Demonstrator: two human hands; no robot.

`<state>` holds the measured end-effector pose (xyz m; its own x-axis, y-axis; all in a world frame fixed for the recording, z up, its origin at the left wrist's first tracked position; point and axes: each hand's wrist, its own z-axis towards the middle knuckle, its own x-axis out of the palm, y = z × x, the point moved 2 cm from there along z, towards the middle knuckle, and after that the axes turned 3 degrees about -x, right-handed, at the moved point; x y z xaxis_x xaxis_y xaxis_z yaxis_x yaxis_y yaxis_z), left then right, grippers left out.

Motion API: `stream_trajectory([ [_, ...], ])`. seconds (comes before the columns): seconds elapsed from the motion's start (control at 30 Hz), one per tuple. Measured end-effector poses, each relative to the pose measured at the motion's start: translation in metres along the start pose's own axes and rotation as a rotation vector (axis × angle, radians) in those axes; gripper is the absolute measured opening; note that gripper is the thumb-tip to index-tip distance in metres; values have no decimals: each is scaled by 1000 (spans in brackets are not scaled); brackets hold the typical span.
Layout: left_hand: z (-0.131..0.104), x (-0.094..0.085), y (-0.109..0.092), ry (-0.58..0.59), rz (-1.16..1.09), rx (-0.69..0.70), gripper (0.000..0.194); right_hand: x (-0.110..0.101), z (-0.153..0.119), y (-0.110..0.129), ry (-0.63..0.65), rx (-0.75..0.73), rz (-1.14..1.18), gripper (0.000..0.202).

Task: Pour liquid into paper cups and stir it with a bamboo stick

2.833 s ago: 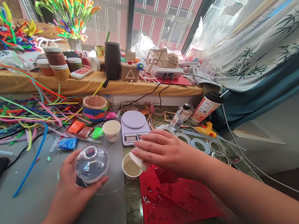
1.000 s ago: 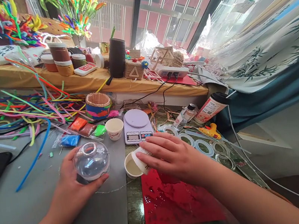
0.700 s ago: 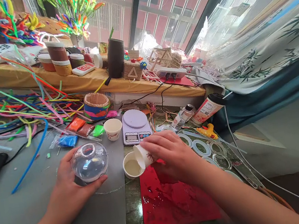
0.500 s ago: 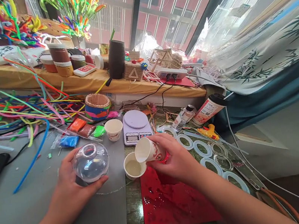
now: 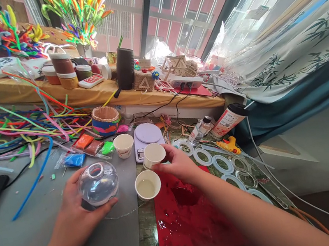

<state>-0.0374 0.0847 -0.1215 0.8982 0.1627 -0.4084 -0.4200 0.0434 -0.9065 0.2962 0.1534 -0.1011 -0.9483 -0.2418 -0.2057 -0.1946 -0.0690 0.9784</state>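
A clear round bottle with an open neck (image 5: pixel 99 185) rests upright in my left hand (image 5: pixel 80 213), fingers and thumb curled round its sides. My right hand (image 5: pixel 177 163) grips a white paper cup (image 5: pixel 154 156) by its right side, in front of the purple scale (image 5: pixel 148 134). This cup is nearly upright, and its contents cannot be made out. Just below it stands a second paper cup (image 5: pixel 147 185) holding pale, cloudy liquid. Another paper cup (image 5: pixel 124 147) stands left of the scale. A wet red sheet (image 5: pixel 193 226) lies below my right hand.
Clay packets (image 5: pixel 85 146) and a painted pot (image 5: pixel 106 121) stand behind the bottle. Pipe cleaners (image 5: pixel 28 128) spread at the left. To the right lie clear rings (image 5: pixel 202 156), a clear bottle (image 5: pixel 199 130) and a yellow glue gun (image 5: pixel 229 146). A cloth-covered ledge (image 5: pixel 79 97) runs behind.
My right hand has moved up and back, turning its cup from tilted to nearly upright. My left hand still holds the clear bottle, slightly lower and further left in view.
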Motion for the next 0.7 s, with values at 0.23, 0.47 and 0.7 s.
stream_trajectory([
  [0.23, -2, 6, 1, -58, -48, -107, 105, 14, 11, -12, 83, 53, 81, 76],
  [0.47, -2, 6, -2, -61, -86, -118, 106, 17, 12, -10, 197, 55, 102, 69],
  [0.7, -1, 5, -3, -48, -74, -116, 106, 12, 10, -3, 199, 63, -34, 66],
])
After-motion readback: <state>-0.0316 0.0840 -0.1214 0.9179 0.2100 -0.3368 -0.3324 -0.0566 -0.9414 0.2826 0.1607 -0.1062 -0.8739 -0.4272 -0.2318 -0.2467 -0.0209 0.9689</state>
